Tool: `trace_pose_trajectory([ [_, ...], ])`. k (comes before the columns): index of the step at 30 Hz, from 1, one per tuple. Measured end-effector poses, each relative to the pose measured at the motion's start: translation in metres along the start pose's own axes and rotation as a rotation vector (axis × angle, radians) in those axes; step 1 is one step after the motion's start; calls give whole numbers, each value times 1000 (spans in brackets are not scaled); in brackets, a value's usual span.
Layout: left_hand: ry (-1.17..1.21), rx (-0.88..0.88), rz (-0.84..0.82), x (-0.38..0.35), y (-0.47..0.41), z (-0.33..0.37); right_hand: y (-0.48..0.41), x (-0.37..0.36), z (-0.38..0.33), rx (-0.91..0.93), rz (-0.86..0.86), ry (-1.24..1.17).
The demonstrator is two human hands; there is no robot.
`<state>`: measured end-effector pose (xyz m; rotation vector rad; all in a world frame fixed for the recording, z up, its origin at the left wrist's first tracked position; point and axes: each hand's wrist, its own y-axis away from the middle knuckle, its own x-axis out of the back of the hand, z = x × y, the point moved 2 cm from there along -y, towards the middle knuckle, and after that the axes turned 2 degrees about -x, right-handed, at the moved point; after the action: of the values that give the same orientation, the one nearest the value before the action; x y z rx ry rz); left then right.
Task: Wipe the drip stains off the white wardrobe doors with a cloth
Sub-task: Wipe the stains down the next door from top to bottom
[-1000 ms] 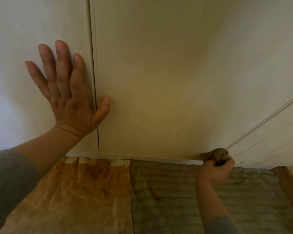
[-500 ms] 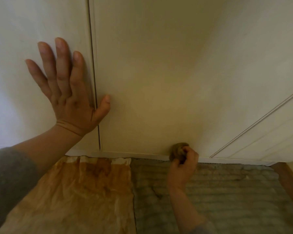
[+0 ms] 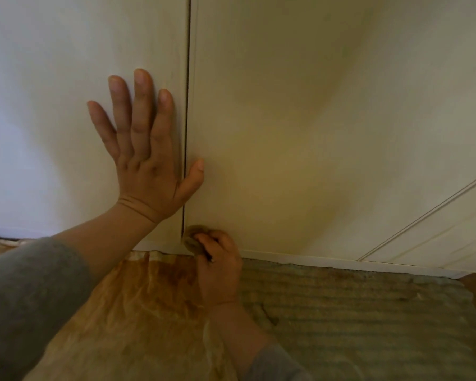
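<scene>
Nearest, an orange sheet (image 3: pixel 116 320) and a ribbed grey-green mat (image 3: pixel 368 312) cover the floor. Just beyond them, the right hand (image 3: pixel 217 273) curls its fingers round a balled brownish cloth (image 3: pixel 193 240) and presses it on the lowest strip of the right wardrobe door (image 3: pixel 300 133), beside the seam (image 3: pixel 188 105). Compared with a second ago, the cloth is much farther left along that bottom edge, now at its left corner, so this pass looks finished. Farther up, the left hand (image 3: pixel 146 160) stays flat on the left door (image 3: pixel 52 105), fingers spread, thumb across the seam. I cannot make out any drip stains.
</scene>
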<state>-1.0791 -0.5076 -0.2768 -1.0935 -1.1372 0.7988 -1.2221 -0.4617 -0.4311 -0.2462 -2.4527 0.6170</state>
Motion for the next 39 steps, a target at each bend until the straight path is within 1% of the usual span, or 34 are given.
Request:
trace_pose_trajectory([
  [2, -10, -10, -7, 0, 0, 0, 2, -8, -5, -1, -47, 26],
  [4, -9, -14, -6, 0, -1, 0, 3, -10, -7, 6, -47, 55],
  [9, -25, -10, 23, -1, 0, -1, -2, 6, -7, 47, 11, 95],
  [13, -32, -28, 30, 0, 0, -2, -2, 50, 31, 35, 107, 144],
  [14, -32, -29, 27, 0, 0, -2, -1, 67, 44, -7, 140, 149],
  [18, -12, -23, 59, -2, 1, -2, -7, 135, 89, -285, 312, 141],
  [21, 1, -13, 51, -5, 5, -3, -14, 176, 118, -536, 519, 134],
  [22, 3, -11, 42, -5, 6, -2, -16, 187, 125, -625, 576, 141],
  [23, 3, -7, 34, -5, 7, -3, -17, 193, 131, -682, 597, 154],
  [26, -9, -2, 12, -3, 6, -3, -15, 199, 130, -715, 576, 169],
  [30, -29, -25, -32, 1, 1, -1, -5, 189, 115, -754, 591, 131],
  [33, -19, -15, -98, 11, 1, -1, 7, 181, 100, -742, 531, 82],
  [35, 5, -2, -172, 24, 0, 5, 14, 180, 84, -706, 472, 39],
  [37, 78, -24, -306, 39, 4, 17, 20, 181, 69, -653, 403, 13],
  [39, 200, -163, -433, 59, 11, 32, 24, 184, 51, -607, 328, -19],
])
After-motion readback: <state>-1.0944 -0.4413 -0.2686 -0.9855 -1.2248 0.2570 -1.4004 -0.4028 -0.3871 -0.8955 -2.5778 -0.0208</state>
